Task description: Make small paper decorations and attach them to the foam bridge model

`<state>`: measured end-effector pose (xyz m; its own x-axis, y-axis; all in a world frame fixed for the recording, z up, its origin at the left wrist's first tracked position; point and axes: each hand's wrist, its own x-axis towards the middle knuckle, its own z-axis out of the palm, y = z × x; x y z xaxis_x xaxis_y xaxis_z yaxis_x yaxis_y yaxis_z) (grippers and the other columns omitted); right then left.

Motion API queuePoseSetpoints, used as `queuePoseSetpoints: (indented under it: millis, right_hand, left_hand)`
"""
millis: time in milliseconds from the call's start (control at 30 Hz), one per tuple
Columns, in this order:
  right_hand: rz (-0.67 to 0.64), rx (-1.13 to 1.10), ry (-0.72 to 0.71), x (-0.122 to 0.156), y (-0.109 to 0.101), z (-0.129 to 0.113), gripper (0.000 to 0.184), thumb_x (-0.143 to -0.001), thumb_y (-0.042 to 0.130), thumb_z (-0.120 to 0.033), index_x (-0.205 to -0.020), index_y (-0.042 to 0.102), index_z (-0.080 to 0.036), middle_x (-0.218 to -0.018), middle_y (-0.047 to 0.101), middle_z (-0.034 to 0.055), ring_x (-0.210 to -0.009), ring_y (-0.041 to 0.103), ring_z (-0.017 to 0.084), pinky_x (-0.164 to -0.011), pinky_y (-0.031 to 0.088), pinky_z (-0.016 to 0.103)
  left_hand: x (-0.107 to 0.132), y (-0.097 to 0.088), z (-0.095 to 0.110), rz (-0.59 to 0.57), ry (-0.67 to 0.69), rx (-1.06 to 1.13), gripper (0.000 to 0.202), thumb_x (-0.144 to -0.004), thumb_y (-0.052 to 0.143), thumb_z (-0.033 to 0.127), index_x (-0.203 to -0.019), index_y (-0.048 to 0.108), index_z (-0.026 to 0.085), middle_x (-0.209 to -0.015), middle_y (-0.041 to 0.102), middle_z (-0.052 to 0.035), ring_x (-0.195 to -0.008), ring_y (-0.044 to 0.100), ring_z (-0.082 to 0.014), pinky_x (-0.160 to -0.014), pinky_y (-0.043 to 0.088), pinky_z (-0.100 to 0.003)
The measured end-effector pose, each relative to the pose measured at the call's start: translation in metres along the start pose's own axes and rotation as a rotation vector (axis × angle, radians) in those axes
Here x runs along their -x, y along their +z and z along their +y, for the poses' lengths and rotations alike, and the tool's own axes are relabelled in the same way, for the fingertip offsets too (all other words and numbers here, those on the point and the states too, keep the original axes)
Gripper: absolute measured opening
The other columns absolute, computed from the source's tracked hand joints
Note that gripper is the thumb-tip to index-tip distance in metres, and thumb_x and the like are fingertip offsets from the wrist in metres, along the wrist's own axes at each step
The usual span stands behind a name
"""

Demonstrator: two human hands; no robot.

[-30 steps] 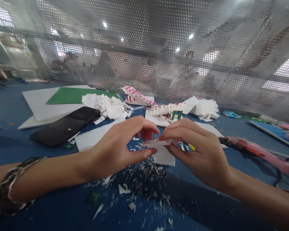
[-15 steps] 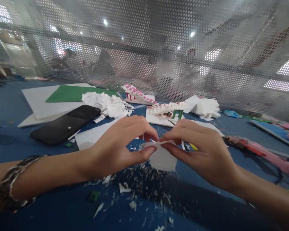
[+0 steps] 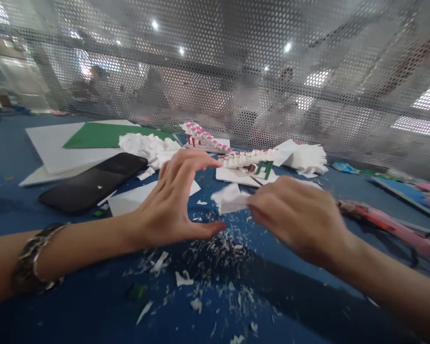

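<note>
A small folded piece of white paper (image 3: 232, 199) is pinched between the thumb and fingers of my right hand (image 3: 295, 220), slightly blurred by motion. My left hand (image 3: 175, 200) is held with thumb and fingers wide apart, just left of the paper and not touching it. Beneath both hands, tiny white paper scraps (image 3: 225, 258) are strewn over the blue table (image 3: 103, 306). Behind the right hand stands a white paper model (image 3: 249, 158) on green supports and a white base. A second model with pink dots (image 3: 205, 136) is farther back.
A black phone (image 3: 95, 184) lies at left, near white sheets and a green sheet (image 3: 103, 136). Crumpled white paper (image 3: 146, 147) sits behind it. A pink-handled tool (image 3: 390, 227) with a cord lies at right. A perforated metal screen (image 3: 208, 62) closes off the back.
My left hand has let go of the paper and spread its fingers. My right hand has kept the paper and turned it, raising its lower part.
</note>
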<state>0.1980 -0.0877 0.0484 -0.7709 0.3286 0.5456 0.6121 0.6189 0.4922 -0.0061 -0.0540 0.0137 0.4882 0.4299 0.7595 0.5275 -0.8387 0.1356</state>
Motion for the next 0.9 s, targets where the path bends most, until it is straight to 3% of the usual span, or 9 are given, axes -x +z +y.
queuePoseSetpoints:
  millis: [67,133,200,300,433,533,900]
  right_hand:
    - [-0.130,-0.023,-0.156,0.001,0.007,-0.010,0.025,-0.082,0.036,-0.010,-0.065,0.052,-0.018,-0.060,0.057,0.0014,-0.054,0.046,0.013,-0.045,0.030,0.026]
    - [-0.212,-0.118,-0.237,0.003,0.014,-0.015,0.023,-0.081,0.037,-0.010,-0.066,0.052,-0.018,-0.061,0.055,0.0008,-0.056,0.046,0.013,-0.045,0.030,0.025]
    - [-0.289,-0.240,-0.258,0.004,0.018,-0.017,0.018,-0.080,0.041,-0.011,-0.067,0.053,-0.017,-0.062,0.054,0.0006,-0.058,0.045,0.012,-0.046,0.030,0.024]
    - [-0.395,-0.385,-0.236,0.006,0.017,-0.017,0.014,-0.078,0.044,-0.012,-0.068,0.053,-0.017,-0.064,0.052,0.0005,-0.060,0.043,0.012,-0.049,0.031,0.024]
    - [-0.539,-0.510,-0.210,0.007,0.011,-0.017,0.012,-0.079,0.045,-0.017,-0.070,0.053,-0.017,-0.066,0.053,-0.0011,-0.060,0.045,0.011,-0.051,0.033,0.024]
    - [-0.578,-0.569,-0.143,0.012,0.011,-0.020,0.008,-0.079,0.046,-0.020,-0.076,0.053,-0.019,-0.068,0.053,-0.0027,-0.060,0.046,0.010,-0.051,0.033,0.023]
    - [-0.461,-0.754,0.132,0.031,0.019,-0.032,0.012,-0.081,0.043,-0.021,-0.078,0.054,-0.019,-0.074,0.052,-0.0002,-0.064,0.045,0.008,-0.054,0.036,0.019]
  left_hand:
    - [0.001,-0.001,0.001,-0.060,0.111,-0.080,0.051,-0.064,0.058,0.045,-0.102,0.039,0.018,-0.105,0.046,-0.0082,-0.099,0.041,-0.0230,-0.083,0.030,-0.036]
    - [0.002,-0.001,0.003,-0.243,0.228,-0.087,0.034,-0.069,0.054,0.044,-0.091,0.046,0.020,-0.094,0.053,-0.0033,-0.089,0.047,-0.0195,-0.078,0.030,-0.034]
    - [0.005,0.000,0.006,-0.430,0.308,-0.051,0.022,-0.073,0.052,0.040,-0.080,0.049,0.019,-0.081,0.057,0.0005,-0.077,0.050,-0.0157,-0.072,0.031,-0.031]
    - [0.008,0.004,0.012,-0.565,0.308,-0.011,0.019,-0.075,0.052,0.036,-0.073,0.051,0.017,-0.074,0.059,0.0005,-0.067,0.050,-0.0134,-0.064,0.032,-0.028]
    - [0.012,0.006,0.020,-0.598,0.291,0.068,0.009,-0.077,0.050,0.026,-0.073,0.052,0.018,-0.074,0.060,0.0011,-0.065,0.051,-0.0120,-0.064,0.032,-0.027]
    - [0.015,0.007,0.023,-0.609,0.294,0.143,0.006,-0.077,0.048,0.020,-0.074,0.053,0.019,-0.075,0.060,0.0021,-0.067,0.052,-0.0118,-0.065,0.033,-0.027]
    - [0.021,0.013,0.023,-0.613,0.117,0.245,0.011,-0.077,0.046,0.018,-0.070,0.055,0.018,-0.078,0.058,-0.0003,-0.069,0.052,-0.0129,-0.061,0.034,-0.026]
